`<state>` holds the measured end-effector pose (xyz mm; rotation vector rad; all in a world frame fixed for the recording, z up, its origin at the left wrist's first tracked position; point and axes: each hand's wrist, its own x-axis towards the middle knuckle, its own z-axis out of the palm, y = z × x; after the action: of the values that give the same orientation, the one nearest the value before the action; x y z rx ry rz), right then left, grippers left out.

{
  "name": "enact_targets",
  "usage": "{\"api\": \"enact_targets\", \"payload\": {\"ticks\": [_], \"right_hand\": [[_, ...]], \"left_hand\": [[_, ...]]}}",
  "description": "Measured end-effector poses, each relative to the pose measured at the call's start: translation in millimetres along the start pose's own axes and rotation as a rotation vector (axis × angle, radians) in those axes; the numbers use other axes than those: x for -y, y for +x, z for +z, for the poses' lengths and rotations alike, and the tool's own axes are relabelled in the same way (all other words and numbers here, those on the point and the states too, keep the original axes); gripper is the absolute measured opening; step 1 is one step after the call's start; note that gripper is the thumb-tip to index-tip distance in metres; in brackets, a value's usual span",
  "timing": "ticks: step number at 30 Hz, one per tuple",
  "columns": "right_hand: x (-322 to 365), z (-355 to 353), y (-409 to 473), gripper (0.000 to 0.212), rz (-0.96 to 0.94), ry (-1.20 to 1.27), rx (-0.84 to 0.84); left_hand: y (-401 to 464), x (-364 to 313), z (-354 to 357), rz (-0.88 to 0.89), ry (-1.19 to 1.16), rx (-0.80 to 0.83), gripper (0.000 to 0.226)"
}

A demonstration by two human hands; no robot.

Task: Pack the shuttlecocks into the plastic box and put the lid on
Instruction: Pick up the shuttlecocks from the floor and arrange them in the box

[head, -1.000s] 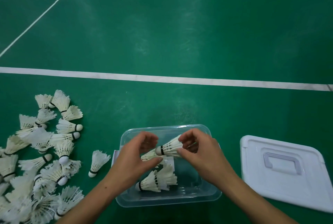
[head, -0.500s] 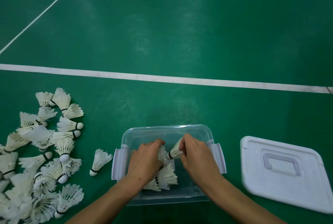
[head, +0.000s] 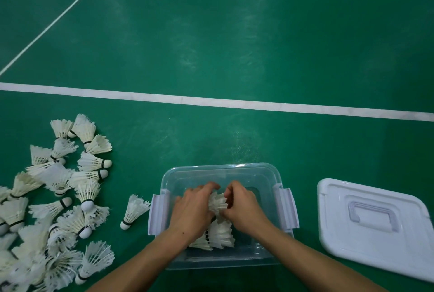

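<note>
Few shuttlecocks (head: 217,236) are lying in the plastic box (head: 263,174); both hands, left hand (head: 193,212) and right hand (head: 243,206), are pinching one shuttlecock (head: 217,202) there. Left of them the pile (head: 54,209) is waiting, the lid (head: 375,226) right.

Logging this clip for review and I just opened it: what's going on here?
A person is packing shuttlecocks into a clear plastic box on a green court floor. Both hands are down inside the box: the left hand and right hand hold a shuttlecock between them, above a few packed shuttlecocks. A big pile of shuttlecocks waits on the floor to the left, with one stray shuttlecock nearer the box. The white lid lies to the right, not yet on.
</note>
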<state>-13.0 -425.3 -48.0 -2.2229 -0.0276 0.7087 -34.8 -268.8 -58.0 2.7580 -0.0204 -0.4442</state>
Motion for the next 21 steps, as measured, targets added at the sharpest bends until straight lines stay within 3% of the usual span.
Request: {"api": "enact_targets", "payload": {"ticks": [5, 9, 14, 21], "right_hand": [[-1, -10, -11, 0.037, -0.007, 0.005, -0.014], [10, -29, -33, 0.030, -0.160, -0.122, -0.152], [58, -47, -46, 0.027, -0.350, -0.134, -0.301], [144, -17, -40, 0.022, -0.546, -0.178, -0.213]], "left_hand": [[-12, -1, -9, 0.024, -0.168, -0.007, 0.081], [-36, -6, -33, 0.062, -0.362, -0.171, 0.061], [-55, -5, -77, -0.039, -0.723, -0.377, 0.043], [-88, 87, -117, -0.205, -0.751, -0.566, 0.040]]}}
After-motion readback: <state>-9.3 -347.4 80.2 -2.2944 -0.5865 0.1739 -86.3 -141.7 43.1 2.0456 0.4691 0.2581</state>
